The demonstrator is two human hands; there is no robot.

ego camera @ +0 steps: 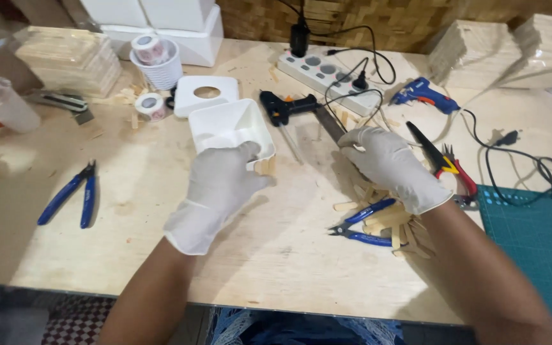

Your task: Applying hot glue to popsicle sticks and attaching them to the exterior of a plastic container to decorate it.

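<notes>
The gloved left hand [220, 185] is clamping the near wall of the white square container [231, 131] sitting on the table [276, 255]. The right hand [388, 163], fingers loosely together, is resting empty on the wooden sticks [388, 220] beside the blue cutters [362, 227]. Gripped at one edge only, the container is likely tipping if lifted.

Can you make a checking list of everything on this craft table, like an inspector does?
Surface: pale plywood table, green cutting mat at right.
Job's things: square white plastic container; heap of flat wooden sticks.
Clutter: blue-handled cutters on the sticks, another pair far left, black glue gun, blue glue gun, tape rolls.
Grippers: white-gloved left hand grips the container; white-gloved right hand rests above the sticks.
Cables: black cords run from the white power strip.
Surroundings: woven wall.
</notes>
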